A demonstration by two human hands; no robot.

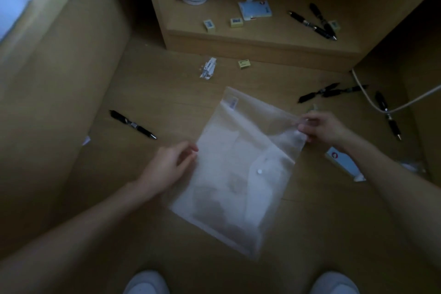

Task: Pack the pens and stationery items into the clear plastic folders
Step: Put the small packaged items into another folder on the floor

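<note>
A clear plastic folder (238,174) with a white snap button lies tilted on the wooden floor in front of me. My left hand (169,167) grips its left edge. My right hand (322,127) pinches the corner of its flap at the right. Black pens lie around: one pen (132,124) at the left, a pair of pens (331,92) at the upper right, another pen (387,116) at the far right, and several pens (315,21) on the low shelf. A sticky-note pad (255,10) and small yellow boxes (236,22) sit on the shelf.
A small yellow box (244,64) and a white packet (208,68) lie on the floor by the shelf front. A white cable (372,100) crosses the right side. A flat white pack (344,166) lies under my right forearm. Wooden panels rise left and right. My shoes show at the bottom.
</note>
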